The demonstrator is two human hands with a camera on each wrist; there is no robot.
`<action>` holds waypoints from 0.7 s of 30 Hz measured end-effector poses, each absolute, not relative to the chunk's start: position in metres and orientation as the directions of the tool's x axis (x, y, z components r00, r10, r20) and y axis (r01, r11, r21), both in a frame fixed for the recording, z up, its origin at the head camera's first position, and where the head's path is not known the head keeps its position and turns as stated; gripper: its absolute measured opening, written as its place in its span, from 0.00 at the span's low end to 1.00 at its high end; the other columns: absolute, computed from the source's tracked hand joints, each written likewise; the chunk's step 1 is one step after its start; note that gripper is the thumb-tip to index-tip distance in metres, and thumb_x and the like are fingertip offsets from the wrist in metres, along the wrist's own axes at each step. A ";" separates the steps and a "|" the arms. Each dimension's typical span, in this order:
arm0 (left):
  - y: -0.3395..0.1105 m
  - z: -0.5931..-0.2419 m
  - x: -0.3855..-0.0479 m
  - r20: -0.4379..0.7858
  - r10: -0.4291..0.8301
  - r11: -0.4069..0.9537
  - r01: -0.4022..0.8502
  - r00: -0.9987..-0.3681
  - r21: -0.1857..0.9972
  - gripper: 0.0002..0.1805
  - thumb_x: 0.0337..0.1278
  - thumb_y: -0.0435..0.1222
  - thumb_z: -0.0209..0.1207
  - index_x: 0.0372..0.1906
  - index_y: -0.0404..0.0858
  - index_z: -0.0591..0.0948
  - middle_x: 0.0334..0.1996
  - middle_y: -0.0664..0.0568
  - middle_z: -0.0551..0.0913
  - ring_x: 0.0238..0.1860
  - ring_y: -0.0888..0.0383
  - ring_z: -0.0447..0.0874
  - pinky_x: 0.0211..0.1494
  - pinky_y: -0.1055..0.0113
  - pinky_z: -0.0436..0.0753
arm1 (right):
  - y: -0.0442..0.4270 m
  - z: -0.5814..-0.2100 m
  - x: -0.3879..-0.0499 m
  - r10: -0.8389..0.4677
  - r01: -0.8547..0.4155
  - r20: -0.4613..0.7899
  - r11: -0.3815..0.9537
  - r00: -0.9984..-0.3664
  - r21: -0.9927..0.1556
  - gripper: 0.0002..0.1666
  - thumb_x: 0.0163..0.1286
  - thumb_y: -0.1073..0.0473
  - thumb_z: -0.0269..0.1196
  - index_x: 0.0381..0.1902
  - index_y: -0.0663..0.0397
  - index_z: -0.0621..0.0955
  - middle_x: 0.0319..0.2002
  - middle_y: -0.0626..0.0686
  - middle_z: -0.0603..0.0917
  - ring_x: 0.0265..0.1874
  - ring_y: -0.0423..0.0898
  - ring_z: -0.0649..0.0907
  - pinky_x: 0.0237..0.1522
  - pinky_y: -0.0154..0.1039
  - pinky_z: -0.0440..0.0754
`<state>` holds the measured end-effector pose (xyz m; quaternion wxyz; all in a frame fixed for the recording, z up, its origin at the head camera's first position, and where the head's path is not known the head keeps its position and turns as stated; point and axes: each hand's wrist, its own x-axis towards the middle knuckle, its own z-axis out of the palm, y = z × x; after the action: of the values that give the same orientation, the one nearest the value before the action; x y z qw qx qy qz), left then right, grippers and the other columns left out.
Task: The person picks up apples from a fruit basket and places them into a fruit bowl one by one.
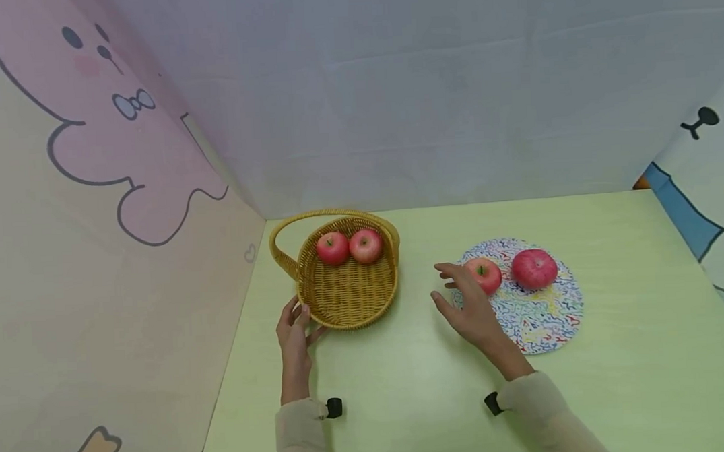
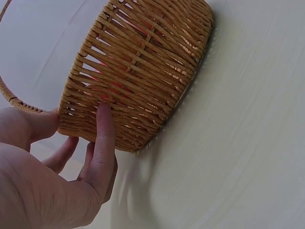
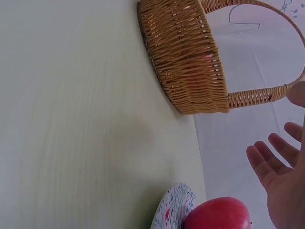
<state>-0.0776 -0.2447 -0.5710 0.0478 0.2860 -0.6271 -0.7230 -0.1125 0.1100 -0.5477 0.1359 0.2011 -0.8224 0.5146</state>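
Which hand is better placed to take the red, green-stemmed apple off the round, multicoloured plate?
The right hand, probably: it is open, empty and close to the red, green-stemmed apple on the round, multicoloured plate. The left hand is farther away, holding the round, tan wicker basket.

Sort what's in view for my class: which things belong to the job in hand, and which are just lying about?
Likely part of the job:
wicker basket, held by the left hand
two apples inside
patterned plate
third apple on it, by the right hand
darker red fruit

Apparently just background:
table
cartoon-printed wall
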 end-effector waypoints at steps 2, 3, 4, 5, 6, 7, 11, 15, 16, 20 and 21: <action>-0.245 -0.571 -0.076 -0.357 -0.423 -0.207 -0.295 -0.833 0.933 0.25 0.80 0.40 0.54 0.77 0.48 0.70 0.67 0.44 0.69 0.66 0.45 0.76 0.49 0.55 0.93 | 0.106 -0.547 -0.111 -0.200 -0.476 0.432 0.382 -0.879 -0.792 0.32 0.67 0.67 0.71 0.68 0.58 0.76 0.63 0.59 0.82 0.58 0.54 0.82 0.59 0.34 0.85; -0.245 -0.571 -0.075 -0.360 -0.421 -0.206 -0.299 -0.832 0.932 0.25 0.80 0.40 0.54 0.77 0.48 0.70 0.68 0.43 0.69 0.66 0.45 0.76 0.50 0.54 0.93 | 0.104 -0.546 -0.109 -0.208 -0.479 0.432 0.378 -0.878 -0.792 0.32 0.67 0.67 0.71 0.68 0.58 0.76 0.62 0.59 0.82 0.58 0.54 0.82 0.59 0.35 0.85; -0.245 -0.571 -0.074 -0.365 -0.422 -0.207 -0.303 -0.830 0.930 0.26 0.80 0.40 0.54 0.77 0.48 0.70 0.69 0.42 0.69 0.66 0.45 0.76 0.51 0.54 0.92 | 0.101 -0.546 -0.108 -0.217 -0.483 0.432 0.378 -0.876 -0.790 0.32 0.67 0.66 0.71 0.68 0.58 0.76 0.62 0.58 0.82 0.58 0.54 0.82 0.59 0.36 0.86; -0.246 -0.571 -0.074 -0.367 -0.423 -0.206 -0.307 -0.828 0.929 0.26 0.81 0.39 0.54 0.77 0.48 0.70 0.69 0.42 0.69 0.66 0.45 0.76 0.51 0.53 0.92 | 0.099 -0.546 -0.107 -0.228 -0.486 0.430 0.374 -0.874 -0.790 0.32 0.67 0.66 0.71 0.68 0.59 0.76 0.62 0.58 0.82 0.58 0.53 0.82 0.59 0.37 0.86; -0.246 -0.571 -0.073 -0.368 -0.424 -0.206 -0.308 -0.827 0.929 0.26 0.81 0.39 0.54 0.77 0.48 0.70 0.70 0.42 0.69 0.66 0.45 0.76 0.51 0.53 0.92 | 0.097 -0.546 -0.106 -0.240 -0.490 0.428 0.368 -0.871 -0.790 0.32 0.67 0.66 0.71 0.68 0.59 0.76 0.62 0.58 0.82 0.58 0.54 0.82 0.59 0.38 0.86; -0.246 -0.571 -0.073 -0.369 -0.425 -0.206 -0.309 -0.827 0.929 0.26 0.81 0.39 0.54 0.77 0.49 0.70 0.70 0.42 0.69 0.66 0.45 0.76 0.51 0.52 0.92 | 0.095 -0.546 -0.105 -0.250 -0.495 0.430 0.363 -0.868 -0.790 0.32 0.67 0.66 0.71 0.68 0.60 0.76 0.62 0.58 0.82 0.58 0.54 0.82 0.59 0.39 0.87; -0.246 -0.571 -0.074 -0.358 -0.417 -0.200 -0.299 -0.835 0.933 0.26 0.81 0.40 0.54 0.77 0.49 0.70 0.70 0.42 0.69 0.65 0.45 0.77 0.52 0.52 0.92 | 0.087 -0.543 -0.105 -0.271 -0.516 0.444 0.327 -0.854 -0.792 0.31 0.67 0.67 0.70 0.67 0.60 0.76 0.63 0.58 0.82 0.58 0.54 0.82 0.59 0.41 0.88; -0.246 -0.570 -0.077 -0.349 -0.416 -0.198 -0.291 -0.839 0.936 0.26 0.81 0.40 0.54 0.77 0.48 0.70 0.69 0.42 0.69 0.65 0.45 0.77 0.51 0.53 0.92 | 0.078 -0.539 -0.106 -0.293 -0.531 0.454 0.292 -0.842 -0.796 0.31 0.68 0.67 0.70 0.68 0.60 0.76 0.63 0.58 0.81 0.58 0.55 0.82 0.59 0.45 0.88; -0.246 -0.570 -0.078 -0.350 -0.417 -0.198 -0.292 -0.839 0.936 0.26 0.81 0.40 0.54 0.77 0.48 0.70 0.69 0.42 0.69 0.65 0.45 0.77 0.51 0.53 0.92 | 0.076 -0.538 -0.106 -0.302 -0.534 0.453 0.292 -0.839 -0.794 0.31 0.68 0.67 0.70 0.68 0.59 0.76 0.63 0.58 0.81 0.58 0.55 0.82 0.59 0.45 0.88; -0.246 -0.571 -0.079 -0.349 -0.418 -0.197 -0.292 -0.839 0.936 0.25 0.81 0.39 0.54 0.77 0.48 0.70 0.69 0.41 0.69 0.65 0.44 0.78 0.51 0.53 0.92 | 0.066 -0.536 -0.106 -0.346 -0.552 0.452 0.291 -0.822 -0.781 0.32 0.70 0.66 0.69 0.70 0.58 0.74 0.65 0.58 0.80 0.59 0.55 0.82 0.59 0.45 0.88; -0.246 -0.571 -0.079 -0.350 -0.417 -0.197 -0.292 -0.839 0.936 0.26 0.81 0.39 0.54 0.77 0.48 0.70 0.69 0.41 0.69 0.65 0.44 0.78 0.50 0.53 0.92 | 0.063 -0.536 -0.107 -0.355 -0.554 0.450 0.289 -0.819 -0.781 0.32 0.70 0.66 0.69 0.70 0.58 0.74 0.66 0.58 0.79 0.60 0.55 0.82 0.60 0.45 0.87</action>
<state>-0.0794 -0.2464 -0.5707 0.0435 0.2804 -0.6320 -0.7211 -0.1068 0.0635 -0.5359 0.0950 0.2850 -0.7973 0.5236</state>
